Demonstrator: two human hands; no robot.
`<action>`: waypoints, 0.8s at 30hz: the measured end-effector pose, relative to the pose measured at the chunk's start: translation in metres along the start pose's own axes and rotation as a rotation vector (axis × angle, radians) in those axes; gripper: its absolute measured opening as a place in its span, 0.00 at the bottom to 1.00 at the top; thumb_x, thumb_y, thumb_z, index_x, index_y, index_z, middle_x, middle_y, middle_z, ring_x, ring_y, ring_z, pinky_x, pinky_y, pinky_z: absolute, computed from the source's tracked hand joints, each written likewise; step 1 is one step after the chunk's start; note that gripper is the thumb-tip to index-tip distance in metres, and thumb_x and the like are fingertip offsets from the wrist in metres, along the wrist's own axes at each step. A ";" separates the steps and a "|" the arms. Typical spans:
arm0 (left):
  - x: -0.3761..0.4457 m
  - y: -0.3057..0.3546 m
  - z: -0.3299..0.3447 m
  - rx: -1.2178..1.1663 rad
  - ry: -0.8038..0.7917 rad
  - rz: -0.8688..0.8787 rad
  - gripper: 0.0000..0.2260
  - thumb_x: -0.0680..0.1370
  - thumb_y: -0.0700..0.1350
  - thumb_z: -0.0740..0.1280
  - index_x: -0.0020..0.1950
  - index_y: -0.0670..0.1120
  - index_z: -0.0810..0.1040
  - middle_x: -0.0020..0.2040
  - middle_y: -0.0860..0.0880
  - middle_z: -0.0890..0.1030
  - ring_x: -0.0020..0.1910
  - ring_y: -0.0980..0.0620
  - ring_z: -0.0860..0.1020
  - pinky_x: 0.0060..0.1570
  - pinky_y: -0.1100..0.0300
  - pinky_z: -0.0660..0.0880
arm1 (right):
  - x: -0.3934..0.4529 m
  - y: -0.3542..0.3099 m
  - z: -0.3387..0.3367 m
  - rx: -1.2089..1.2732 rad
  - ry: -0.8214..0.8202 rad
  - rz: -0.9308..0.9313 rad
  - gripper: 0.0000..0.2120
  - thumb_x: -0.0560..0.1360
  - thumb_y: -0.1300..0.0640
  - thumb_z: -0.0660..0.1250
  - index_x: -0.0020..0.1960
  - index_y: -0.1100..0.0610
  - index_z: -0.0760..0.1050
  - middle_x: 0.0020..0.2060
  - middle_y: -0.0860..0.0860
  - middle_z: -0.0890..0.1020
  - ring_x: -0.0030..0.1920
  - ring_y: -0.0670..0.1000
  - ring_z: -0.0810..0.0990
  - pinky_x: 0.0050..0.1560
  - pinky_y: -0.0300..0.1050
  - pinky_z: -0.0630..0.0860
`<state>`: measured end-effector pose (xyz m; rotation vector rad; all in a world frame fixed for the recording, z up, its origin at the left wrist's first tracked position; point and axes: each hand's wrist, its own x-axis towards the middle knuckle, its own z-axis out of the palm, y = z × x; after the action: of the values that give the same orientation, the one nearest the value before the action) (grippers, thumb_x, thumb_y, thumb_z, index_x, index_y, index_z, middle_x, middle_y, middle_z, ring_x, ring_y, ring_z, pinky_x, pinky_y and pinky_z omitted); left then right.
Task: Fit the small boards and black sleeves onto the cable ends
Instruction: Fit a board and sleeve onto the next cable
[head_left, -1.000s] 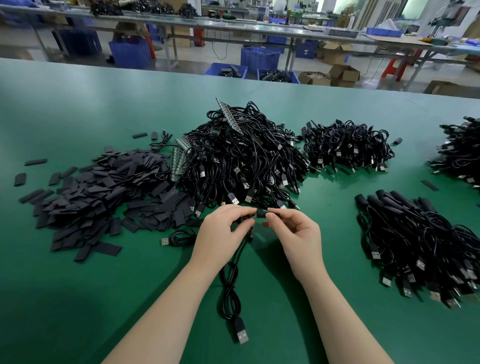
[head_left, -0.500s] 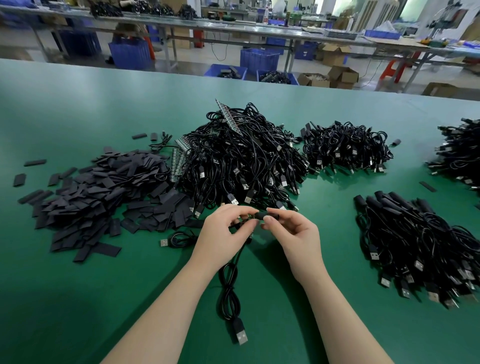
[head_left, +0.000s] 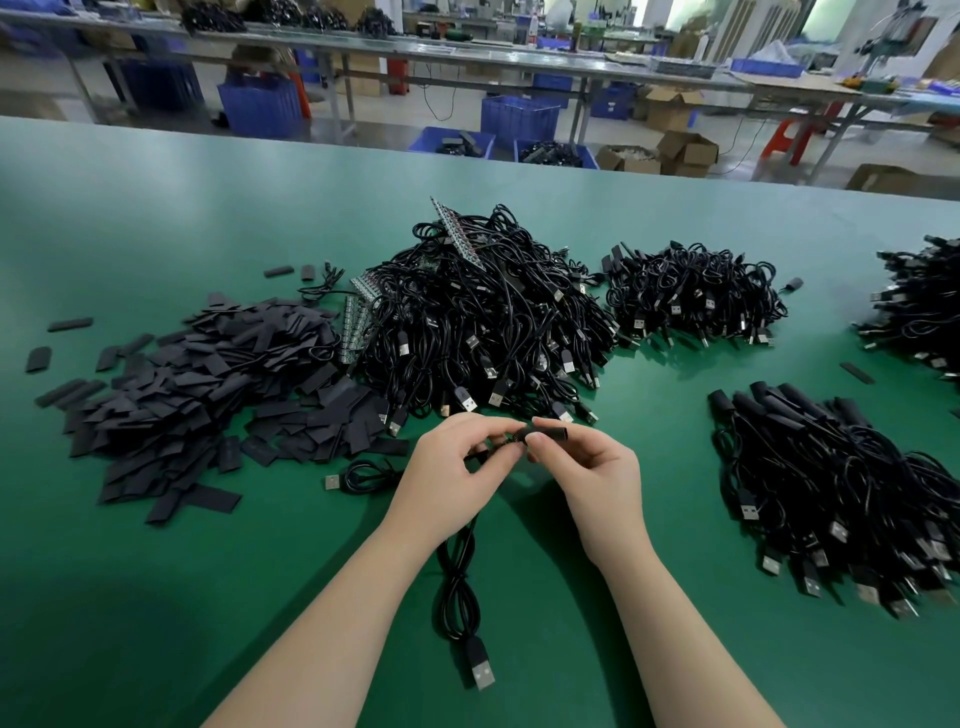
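Big green matte worktable (head_left: 156, 597) fills the view, everything sits on it

Largest heap: tangled black USB cables with silver plugs (head_left: 483, 332), centre, far side of the hands. Strips of small green circuit boards (head_left: 356, 322) lean on its left flank, one more strip (head_left: 457, 228) pokes out at the top

Left of that: wide flat pile of black rectangular sleeve pieces (head_left: 208, 389), strays scattered round its edges

Right, near side: stack of black cables with sleeves already on the ends (head_left: 841, 488), sleeved ends pointing to the far left, plugs to the near right. Far right of centre: smaller black cable bundle (head_left: 691, 296). Another cable pile (head_left: 924, 306) cut off by the right edge

One loose coiled black cable (head_left: 363, 475) lies just left of the left wrist

Work piece: single black USB cable (head_left: 457, 587) hangs down from the hands, loops on the table between the forearms, silver plug nearest the camera

Left hand (head_left: 452, 478): fingers curled, thumb and forefinger pinching the cable's upper end
Right hand (head_left: 597, 478): thumb and forefinger pinching a short black tube sleeve (head_left: 548, 432), held level, its left end meeting the cable end right at the left fingertips. Cannot tell how far the sleeve is on, or whether a board is inside – fingers cover the joint

Hands nearly touching, raised off the table just in front of the centre heap
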<state>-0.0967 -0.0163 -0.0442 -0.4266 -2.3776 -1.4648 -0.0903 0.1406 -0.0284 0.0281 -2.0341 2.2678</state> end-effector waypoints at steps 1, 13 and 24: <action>0.000 0.000 0.000 -0.005 0.001 0.004 0.11 0.74 0.54 0.67 0.50 0.72 0.77 0.48 0.61 0.79 0.48 0.55 0.78 0.47 0.68 0.74 | 0.000 0.000 0.000 -0.006 0.003 -0.002 0.12 0.72 0.65 0.75 0.42 0.47 0.87 0.39 0.52 0.87 0.41 0.46 0.84 0.44 0.34 0.78; 0.000 0.000 -0.003 -0.013 0.023 0.004 0.11 0.74 0.49 0.70 0.53 0.63 0.80 0.49 0.64 0.81 0.50 0.58 0.80 0.50 0.65 0.75 | 0.002 -0.001 -0.004 -0.022 -0.073 0.011 0.12 0.73 0.63 0.74 0.44 0.46 0.86 0.39 0.52 0.87 0.41 0.47 0.85 0.45 0.35 0.78; 0.000 0.000 -0.003 -0.003 0.041 -0.004 0.09 0.74 0.45 0.73 0.52 0.55 0.84 0.47 0.63 0.82 0.51 0.61 0.79 0.51 0.68 0.74 | 0.001 0.000 -0.002 -0.074 -0.034 -0.022 0.12 0.73 0.62 0.75 0.42 0.43 0.86 0.39 0.50 0.87 0.41 0.46 0.85 0.45 0.35 0.79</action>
<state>-0.0963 -0.0192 -0.0424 -0.3886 -2.3458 -1.4648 -0.0908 0.1422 -0.0285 0.0837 -2.1216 2.1928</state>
